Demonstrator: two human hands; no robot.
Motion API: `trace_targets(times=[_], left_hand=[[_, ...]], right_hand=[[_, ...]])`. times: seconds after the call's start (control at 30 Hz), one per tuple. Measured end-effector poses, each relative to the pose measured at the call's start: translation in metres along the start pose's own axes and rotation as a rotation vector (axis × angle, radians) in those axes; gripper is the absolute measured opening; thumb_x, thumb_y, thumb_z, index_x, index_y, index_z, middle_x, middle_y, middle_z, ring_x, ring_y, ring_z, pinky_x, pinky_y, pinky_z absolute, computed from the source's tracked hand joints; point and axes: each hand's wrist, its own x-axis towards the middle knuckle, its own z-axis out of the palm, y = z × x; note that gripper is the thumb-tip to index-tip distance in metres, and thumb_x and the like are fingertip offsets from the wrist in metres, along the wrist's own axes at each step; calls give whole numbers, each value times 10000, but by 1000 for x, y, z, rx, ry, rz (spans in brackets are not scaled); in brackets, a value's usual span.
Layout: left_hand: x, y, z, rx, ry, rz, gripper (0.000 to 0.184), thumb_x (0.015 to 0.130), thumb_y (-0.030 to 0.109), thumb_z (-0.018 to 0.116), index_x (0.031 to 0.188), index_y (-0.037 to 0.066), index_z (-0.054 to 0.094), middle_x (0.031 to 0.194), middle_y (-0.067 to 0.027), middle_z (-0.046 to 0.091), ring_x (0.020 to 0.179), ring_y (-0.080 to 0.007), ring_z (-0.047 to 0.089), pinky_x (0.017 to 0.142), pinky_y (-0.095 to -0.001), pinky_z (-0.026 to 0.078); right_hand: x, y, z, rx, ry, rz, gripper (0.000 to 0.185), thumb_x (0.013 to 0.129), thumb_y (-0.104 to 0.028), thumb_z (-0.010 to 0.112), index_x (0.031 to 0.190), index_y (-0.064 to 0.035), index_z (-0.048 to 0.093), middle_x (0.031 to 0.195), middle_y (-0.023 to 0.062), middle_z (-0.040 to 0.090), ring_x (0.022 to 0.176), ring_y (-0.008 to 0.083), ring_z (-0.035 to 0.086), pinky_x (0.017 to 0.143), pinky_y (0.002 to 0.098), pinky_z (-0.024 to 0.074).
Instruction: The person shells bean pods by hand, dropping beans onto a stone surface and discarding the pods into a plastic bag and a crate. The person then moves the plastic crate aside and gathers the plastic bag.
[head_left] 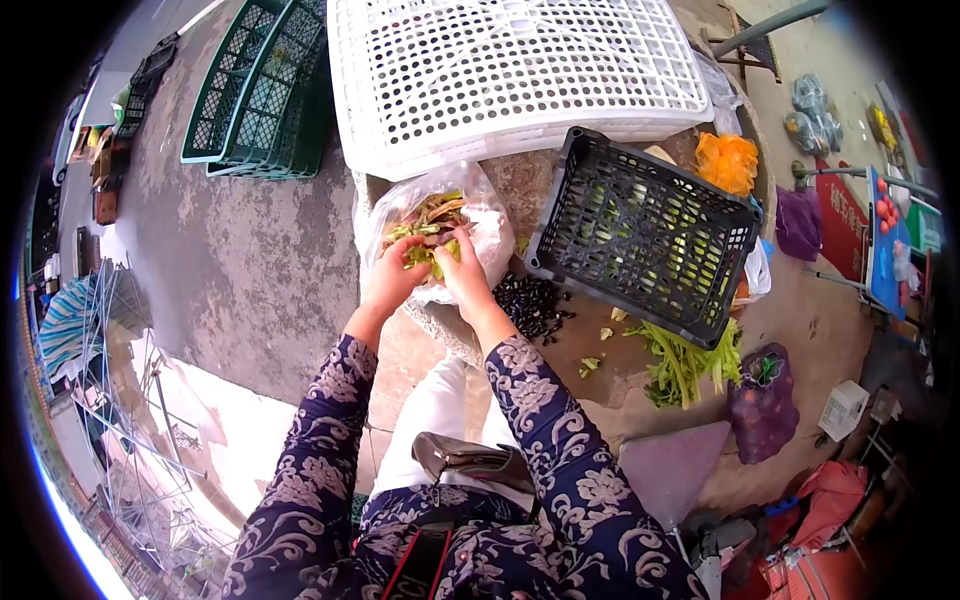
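A clear plastic bag stands open in front of me, filled with green and reddish-brown plant scraps. My left hand reaches into the bag's mouth from the left, its fingers bent onto the scraps. Beside it my right hand has its fingers closed at the scraps, close to the left fingertips. What exactly each hand pinches is too small to make out. Right of the bag lies a pile of small black pieces on the ground.
White perforated crates lie beyond the bag. A black crate rests at the right over greens, near leafy stalks, an orange bag and a purple net sack. Green crates stand upper left.
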Motion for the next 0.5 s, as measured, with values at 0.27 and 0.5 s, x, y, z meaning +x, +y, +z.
trace_targets(times=[0.27, 0.5], left_hand=[[8, -29, -22, 239, 103, 163, 321, 803, 134, 547, 1117, 109, 602, 898, -99, 659, 803, -178, 631, 730, -284, 473], [-53, 7, -45, 120, 100, -49, 248, 814, 184, 583, 1043, 102, 628, 711, -41, 632, 602, -101, 553, 573, -253, 437]], right_hand=[[-66, -26, -67, 186, 32, 233, 642, 878, -375, 542, 1323, 30, 317, 1184, 242, 486, 1001, 275, 563, 772, 362, 513], [-67, -18, -197, 925, 533, 192, 1029, 686, -470, 720, 1335, 14, 85, 1287, 311, 258, 1107, 437, 445, 922, 537, 422]])
